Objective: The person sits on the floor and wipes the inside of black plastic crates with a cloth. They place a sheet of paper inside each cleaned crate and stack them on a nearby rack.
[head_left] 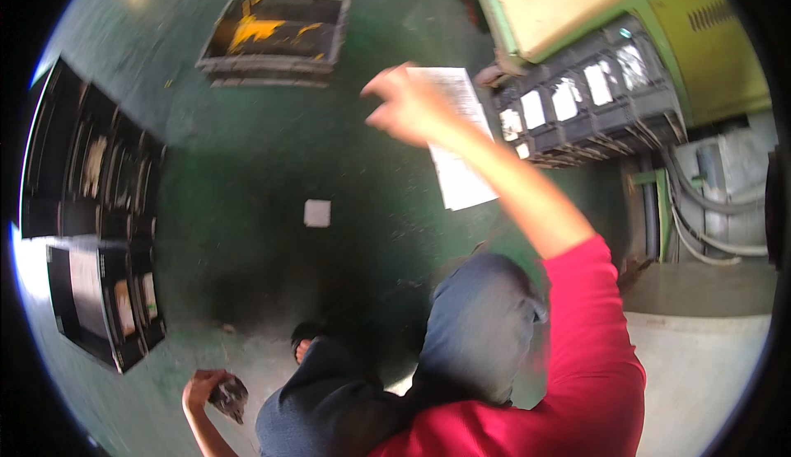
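My right hand (405, 108) is stretched out ahead over the green floor, blurred, with its fingers apart and nothing seen in them. Beneath that hand and forearm lie white printed paper sheets (464, 178), partly covered by the arm. Low at the left, beside my knee, my left hand (203, 389) is closed on a dark, crumpled thing (229, 398) whose kind I cannot make out. A small white paper square (317, 213) rests on the floor between the two hands.
A grey-rimmed crate (216, 63) with yellow pieces in it stands at the far left. Stacked black crates (103, 309) line the left side. Grey crates (593, 123) with white labels stand at the right by a green and yellow machine (717, 53). Hoses (700, 201) hang below it.
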`<state>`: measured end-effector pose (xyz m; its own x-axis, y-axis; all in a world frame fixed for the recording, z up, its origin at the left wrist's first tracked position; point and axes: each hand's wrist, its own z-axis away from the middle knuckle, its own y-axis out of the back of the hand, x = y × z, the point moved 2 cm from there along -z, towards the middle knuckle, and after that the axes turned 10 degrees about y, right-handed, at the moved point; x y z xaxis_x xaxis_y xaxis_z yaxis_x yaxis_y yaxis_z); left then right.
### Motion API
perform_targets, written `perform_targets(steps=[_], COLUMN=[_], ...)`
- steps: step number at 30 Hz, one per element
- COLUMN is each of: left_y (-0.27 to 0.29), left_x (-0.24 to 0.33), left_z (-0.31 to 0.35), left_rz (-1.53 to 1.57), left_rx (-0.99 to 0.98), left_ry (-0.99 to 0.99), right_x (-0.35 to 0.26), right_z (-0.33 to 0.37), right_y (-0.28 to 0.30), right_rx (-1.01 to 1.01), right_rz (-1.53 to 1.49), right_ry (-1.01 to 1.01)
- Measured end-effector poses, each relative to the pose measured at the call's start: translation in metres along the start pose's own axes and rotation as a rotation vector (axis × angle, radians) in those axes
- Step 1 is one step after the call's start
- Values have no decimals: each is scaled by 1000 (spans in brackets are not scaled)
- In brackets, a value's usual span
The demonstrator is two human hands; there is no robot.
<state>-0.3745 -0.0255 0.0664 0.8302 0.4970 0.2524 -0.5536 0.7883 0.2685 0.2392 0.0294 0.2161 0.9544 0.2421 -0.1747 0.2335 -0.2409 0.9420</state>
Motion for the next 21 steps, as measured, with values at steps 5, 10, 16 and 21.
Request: perform_targets(steps=[5,10,16,21], left_y=[-27,-59,-85,-56], left_x=[105,204,249,237], left_z=[37,73,95,112], left_rz=[-172,-390,-188,105], left_rx=[15,76,-15,182], left_ry=[-127,-355,-457,-548], right_x=[140,214,239,91], right_z=[148,226,244,204], right_y=[266,350,461,471], right_rx=[470,128,228,151], right_rz=[1219,706,687,394], right_ry=[-450,-1132,-823,-544])
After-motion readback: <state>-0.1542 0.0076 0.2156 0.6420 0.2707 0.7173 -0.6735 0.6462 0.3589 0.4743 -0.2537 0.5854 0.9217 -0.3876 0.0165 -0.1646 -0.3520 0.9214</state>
